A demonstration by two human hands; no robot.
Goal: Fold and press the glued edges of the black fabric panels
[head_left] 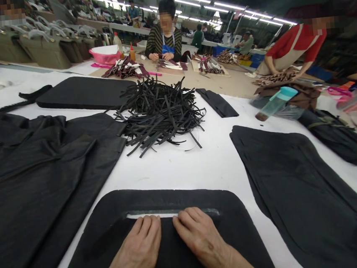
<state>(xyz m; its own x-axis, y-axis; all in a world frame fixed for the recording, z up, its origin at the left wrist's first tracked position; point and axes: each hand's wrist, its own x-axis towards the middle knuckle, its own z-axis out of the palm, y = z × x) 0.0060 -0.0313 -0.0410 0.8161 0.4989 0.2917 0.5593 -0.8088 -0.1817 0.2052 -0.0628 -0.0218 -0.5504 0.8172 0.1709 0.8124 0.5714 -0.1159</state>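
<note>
A black rounded panel (110, 208) lies on the white table right in front of me, with a narrow slot (151, 215) cut across it that shows white underneath. My left hand (139, 247) lies flat on the panel, fingers stretched out with the tips at the slot's lower edge. My right hand (201, 237) rests flat beside it, fingertips on the same edge. Neither hand holds anything.
A heap of black strips (160, 110) sits mid-table. Black fabric pieces (37, 173) are stacked at left, another black panel (300, 189) lies at right, and one more (82, 92) is further back. A teal-capped bottle (276, 102) lies at right. Other people work at tables behind.
</note>
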